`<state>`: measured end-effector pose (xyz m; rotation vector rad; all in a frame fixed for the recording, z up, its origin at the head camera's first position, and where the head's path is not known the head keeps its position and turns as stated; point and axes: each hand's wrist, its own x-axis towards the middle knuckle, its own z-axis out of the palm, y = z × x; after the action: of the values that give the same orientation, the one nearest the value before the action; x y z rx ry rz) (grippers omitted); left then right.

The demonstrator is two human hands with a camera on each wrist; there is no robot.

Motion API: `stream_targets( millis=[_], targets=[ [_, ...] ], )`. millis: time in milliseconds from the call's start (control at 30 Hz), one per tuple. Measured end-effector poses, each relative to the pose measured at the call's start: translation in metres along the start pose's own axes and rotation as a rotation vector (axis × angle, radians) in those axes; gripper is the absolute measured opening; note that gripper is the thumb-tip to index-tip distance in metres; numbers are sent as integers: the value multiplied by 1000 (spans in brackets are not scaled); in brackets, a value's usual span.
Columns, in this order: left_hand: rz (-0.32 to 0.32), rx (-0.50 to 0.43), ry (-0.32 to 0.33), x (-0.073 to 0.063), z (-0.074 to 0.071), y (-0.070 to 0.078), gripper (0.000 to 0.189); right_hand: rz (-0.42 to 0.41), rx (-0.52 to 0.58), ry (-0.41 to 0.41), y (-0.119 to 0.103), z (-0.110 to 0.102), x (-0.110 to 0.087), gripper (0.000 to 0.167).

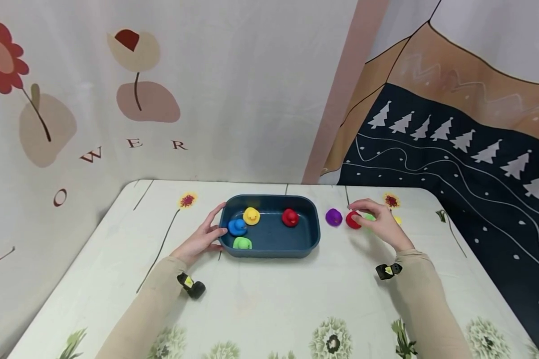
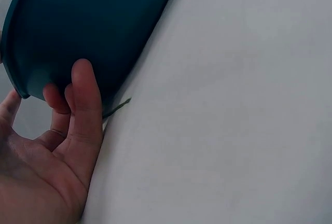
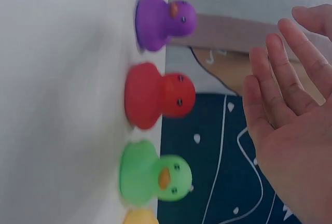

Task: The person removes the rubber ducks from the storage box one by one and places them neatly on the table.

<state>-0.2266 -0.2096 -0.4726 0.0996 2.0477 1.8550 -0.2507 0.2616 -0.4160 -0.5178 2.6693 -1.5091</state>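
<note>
My left hand (image 1: 199,242) holds the left end of a dark blue plastic bin (image 1: 269,253), its thumb at the rim. In the left wrist view, fingertips (image 2: 83,71) press on the bin's outer wall. Inside the bin sit a blue duck (image 1: 237,227), a yellow duck (image 1: 251,216), a green duck (image 1: 242,243) and a red duck (image 1: 290,218). My right hand (image 1: 383,224) hovers by a second red duck (image 3: 155,95), palm bare and fingers loosely extended. Right of the bin, a purple duck (image 3: 162,23), this red one and another green duck (image 3: 153,173) stand in a row.
Another yellow duck (image 3: 140,217) ends the row, partly hidden behind my right hand in the head view. A white flowered cloth (image 1: 269,299) covers the table. Printed curtains (image 1: 233,99) hang along its back and sides.
</note>
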Motion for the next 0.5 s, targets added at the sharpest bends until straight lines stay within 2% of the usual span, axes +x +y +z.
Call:
stream_targets(
  millis=[500],
  targets=[
    [-1,-16,-10,0,0,0,71,-92,86,-57,-7,36,17,28]
  ],
)
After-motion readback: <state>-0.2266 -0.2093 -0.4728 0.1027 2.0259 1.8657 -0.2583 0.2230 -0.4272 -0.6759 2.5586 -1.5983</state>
